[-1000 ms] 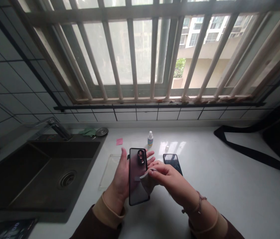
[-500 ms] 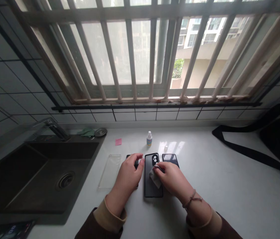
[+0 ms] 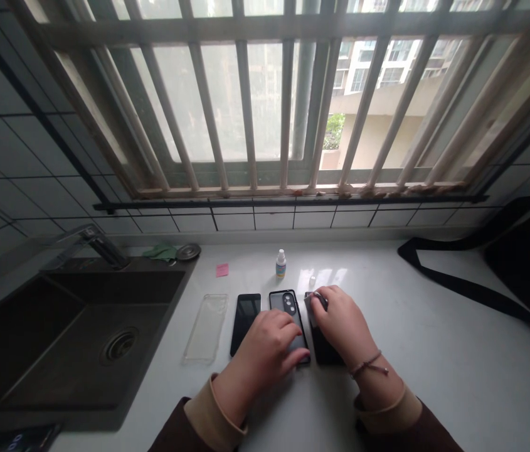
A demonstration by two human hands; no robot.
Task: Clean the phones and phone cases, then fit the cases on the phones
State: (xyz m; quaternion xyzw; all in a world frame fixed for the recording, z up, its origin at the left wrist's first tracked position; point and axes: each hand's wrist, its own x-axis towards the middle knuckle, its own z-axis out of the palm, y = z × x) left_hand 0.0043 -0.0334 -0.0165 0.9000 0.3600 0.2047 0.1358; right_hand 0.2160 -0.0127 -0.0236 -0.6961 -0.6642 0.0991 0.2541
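My right hand [image 3: 340, 320] is pinched on a small grey cloth [image 3: 310, 306], which lies against the upper part of a dark phone [image 3: 327, 353] on the counter. Much of that phone is hidden under the hand. My left hand [image 3: 267, 342] hovers over or rests on a black phone case [image 3: 289, 302] with camera cutouts; thumb and fingers are apart, holding nothing. Left of the case lies a second phone [image 3: 246, 311] with a black screen, its lower corner behind the left hand. Farther left is a clear phone case [image 3: 207, 328].
Behind the phones stand a small white bottle [image 3: 281, 265] and a tiny white cap [image 3: 312, 280]. A pink paper slip [image 3: 222, 270] lies left of them. The sink [image 3: 152, 351] with its faucet [image 3: 102, 246] is at left, a black strap [image 3: 434, 267] at right.
My right hand has moved with the cloth from the black case to the right-hand phone. My left hand has shifted right, over the case, uncovering the left phone.
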